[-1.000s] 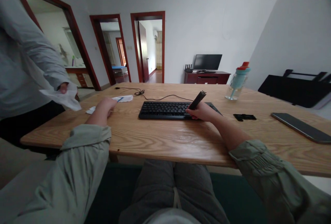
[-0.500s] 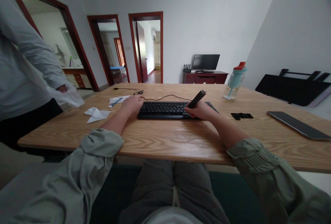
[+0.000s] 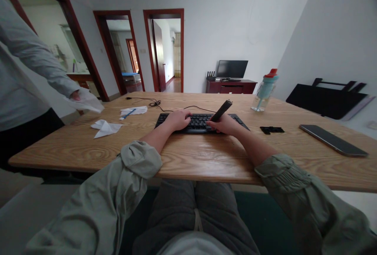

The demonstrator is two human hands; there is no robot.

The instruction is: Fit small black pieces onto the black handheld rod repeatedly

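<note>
A black keyboard [image 3: 200, 121] lies on the wooden table in front of me, its cable running off behind it. My left hand [image 3: 179, 120] rests palm down over the keys left of the middle, fingers out and holding nothing. Toward the keyboard's right part, my right hand [image 3: 223, 123] is closed round a thick black pen-shaped tool [image 3: 221, 110]. The tool slants, its upper end pointing up and to the right; its lower end by the keys is hidden by my fingers.
Left of the keyboard lie a folded white tissue [image 3: 106, 127] and a blue stick [image 3: 129, 113] on another tissue [image 3: 140, 109]. To the right are a water bottle [image 3: 264, 92], a small black piece [image 3: 271, 129] and a dark tablet-like slab [image 3: 332, 140]. A person's hand [image 3: 75, 95] holds thin white material.
My left hand has moved right from the keyboard's left end onto its keys. The right hand keeps its hold on the pen-shaped tool. The other person's hand has shifted slightly right.
</note>
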